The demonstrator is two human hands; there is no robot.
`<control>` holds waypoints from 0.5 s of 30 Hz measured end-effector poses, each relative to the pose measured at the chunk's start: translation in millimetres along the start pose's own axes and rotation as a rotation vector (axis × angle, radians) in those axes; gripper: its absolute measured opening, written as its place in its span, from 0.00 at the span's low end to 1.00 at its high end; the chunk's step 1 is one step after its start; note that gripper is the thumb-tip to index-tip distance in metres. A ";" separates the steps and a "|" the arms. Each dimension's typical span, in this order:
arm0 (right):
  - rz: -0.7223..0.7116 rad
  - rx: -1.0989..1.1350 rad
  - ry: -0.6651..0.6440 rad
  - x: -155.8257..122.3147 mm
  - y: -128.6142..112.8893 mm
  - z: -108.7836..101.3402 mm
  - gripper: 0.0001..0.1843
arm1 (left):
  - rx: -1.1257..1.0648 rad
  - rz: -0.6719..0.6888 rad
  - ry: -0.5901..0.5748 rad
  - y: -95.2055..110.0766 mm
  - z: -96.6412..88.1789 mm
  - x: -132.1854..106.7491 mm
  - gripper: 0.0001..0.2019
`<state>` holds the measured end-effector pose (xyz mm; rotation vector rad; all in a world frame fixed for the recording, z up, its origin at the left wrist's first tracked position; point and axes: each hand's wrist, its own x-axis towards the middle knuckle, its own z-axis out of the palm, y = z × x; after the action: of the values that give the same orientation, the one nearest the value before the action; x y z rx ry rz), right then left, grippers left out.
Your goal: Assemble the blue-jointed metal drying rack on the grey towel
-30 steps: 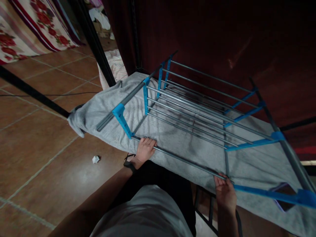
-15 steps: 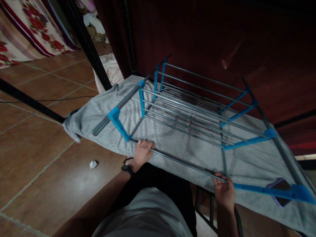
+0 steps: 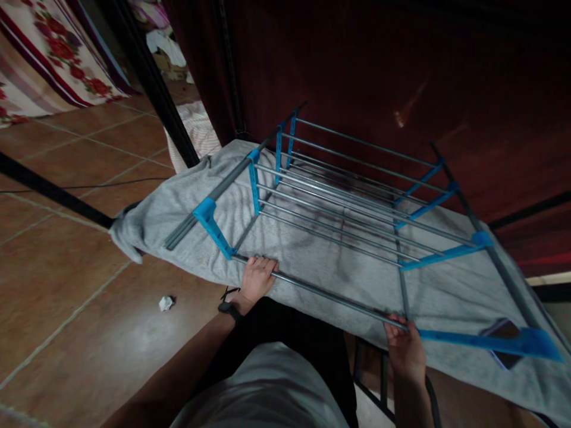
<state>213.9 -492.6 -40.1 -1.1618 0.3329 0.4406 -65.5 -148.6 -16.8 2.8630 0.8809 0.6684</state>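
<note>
A rack (image 3: 348, 205) of grey metal rods with blue plastic brackets lies on its side on a grey blanket. My left hand (image 3: 259, 277) is closed over the nearest rod (image 3: 323, 291), close to the blue bracket (image 3: 215, 230) at its left end. Near the rod's other end, my right hand (image 3: 405, 345) grips it with the fingers curled around it from below. That end meets the long blue bracket (image 3: 473, 340) on the right; my right hand hides the joint. A wristband is on my left wrist.
The grey blanket (image 3: 178, 244) covers a narrow raised surface. A phone (image 3: 506, 351) lies partly under the right bracket. Black metal posts (image 3: 172, 113) stand at the left, and a dark red curtain (image 3: 339, 71) hangs behind. Crumpled white paper (image 3: 166, 303) lies on the tiled floor.
The view has shifted slightly. Both hands keep their grip on the near rod, and the rack shows no clear movement on the blanket.
</note>
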 end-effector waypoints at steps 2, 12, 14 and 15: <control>0.022 -0.008 0.010 -0.7 0.4 -1.3 0.07 | 0.000 0.001 -0.001 -0.3 0.1 -0.3 0.11; -0.013 -0.183 -0.021 -3.1 6.4 -13.4 0.13 | 0.008 -0.005 -0.032 -0.6 -2.2 1.8 0.12; -0.032 -0.190 -0.026 -4.0 7.2 -12.1 0.15 | 0.013 -0.001 -0.035 -0.7 -2.1 2.2 0.13; -0.035 -0.191 -0.024 -4.5 7.5 -11.2 0.16 | 0.015 0.002 -0.037 -0.7 -1.9 2.3 0.13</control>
<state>206.0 -501.3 -48.1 -1.3450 0.2537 0.4627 -65.1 -146.9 -14.3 2.8802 0.8826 0.6095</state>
